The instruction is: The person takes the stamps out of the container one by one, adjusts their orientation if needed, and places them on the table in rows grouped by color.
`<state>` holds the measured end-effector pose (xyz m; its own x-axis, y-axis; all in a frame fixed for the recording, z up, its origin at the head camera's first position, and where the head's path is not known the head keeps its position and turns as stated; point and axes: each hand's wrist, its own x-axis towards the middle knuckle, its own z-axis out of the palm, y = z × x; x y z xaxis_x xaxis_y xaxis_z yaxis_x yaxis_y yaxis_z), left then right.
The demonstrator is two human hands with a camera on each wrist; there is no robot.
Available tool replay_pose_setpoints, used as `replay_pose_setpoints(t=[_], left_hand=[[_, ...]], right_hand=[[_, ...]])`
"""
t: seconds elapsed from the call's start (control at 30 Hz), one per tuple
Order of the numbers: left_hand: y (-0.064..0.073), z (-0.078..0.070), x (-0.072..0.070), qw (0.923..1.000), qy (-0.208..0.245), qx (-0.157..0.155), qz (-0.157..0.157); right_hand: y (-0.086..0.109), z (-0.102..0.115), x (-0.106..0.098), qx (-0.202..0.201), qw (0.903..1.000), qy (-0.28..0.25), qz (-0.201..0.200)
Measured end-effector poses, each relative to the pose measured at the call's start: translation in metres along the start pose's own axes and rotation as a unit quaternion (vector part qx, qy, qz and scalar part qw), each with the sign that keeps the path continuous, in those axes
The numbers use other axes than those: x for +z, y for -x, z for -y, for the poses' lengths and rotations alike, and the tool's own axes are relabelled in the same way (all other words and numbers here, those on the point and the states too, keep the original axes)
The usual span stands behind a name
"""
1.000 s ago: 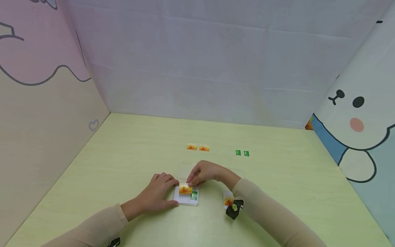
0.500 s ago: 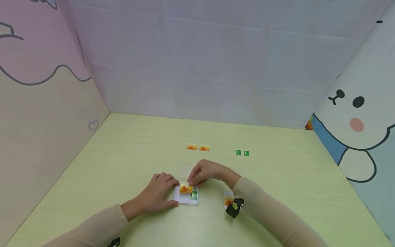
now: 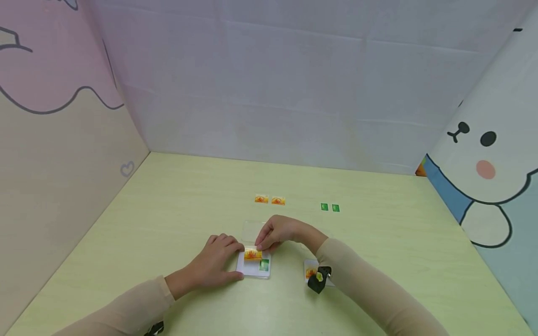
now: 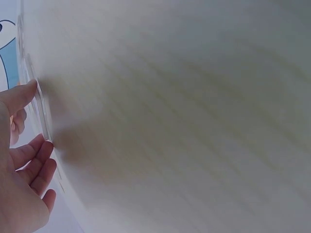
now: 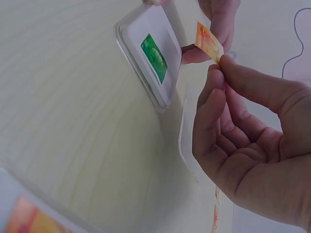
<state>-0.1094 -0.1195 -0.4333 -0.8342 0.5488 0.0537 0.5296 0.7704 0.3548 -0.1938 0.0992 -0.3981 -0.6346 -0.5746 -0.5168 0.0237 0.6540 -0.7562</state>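
My right hand (image 3: 279,233) pinches an orange stamp (image 3: 253,254) by its edge between thumb and index finger. The stamp is tilted above a flat clear case (image 3: 251,270) with a white face, apart from it in the right wrist view. A green stamp (image 5: 154,58) lies on the right part of that white face. My left hand (image 3: 212,263) holds the case at its left side, thumb on the near edge and fingers at the far edge; in the left wrist view the case is seen edge-on.
Behind the case lies a clear lid (image 3: 251,231), partly covered by my right hand. A second white case (image 3: 308,268) with an orange stamp sits under my right forearm. Farther back are two orange stamps (image 3: 270,200) and two green stamps (image 3: 329,207). Printed walls surround the table.
The orange stamp and my right hand have shifted very slightly upward in the head view. My left hand stays on the case.
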Motion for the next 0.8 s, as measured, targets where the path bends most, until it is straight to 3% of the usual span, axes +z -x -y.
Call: replay_pose_setpoints(t=[0.8], left_hand=[[0.0006, 0.0016, 0.0029, 0.9998, -0.014, 0.007, -0.012]], right_hand=[[-0.0003, 0.0044, -0.0088, -0.001, 0.9998, -0.020, 0.001]])
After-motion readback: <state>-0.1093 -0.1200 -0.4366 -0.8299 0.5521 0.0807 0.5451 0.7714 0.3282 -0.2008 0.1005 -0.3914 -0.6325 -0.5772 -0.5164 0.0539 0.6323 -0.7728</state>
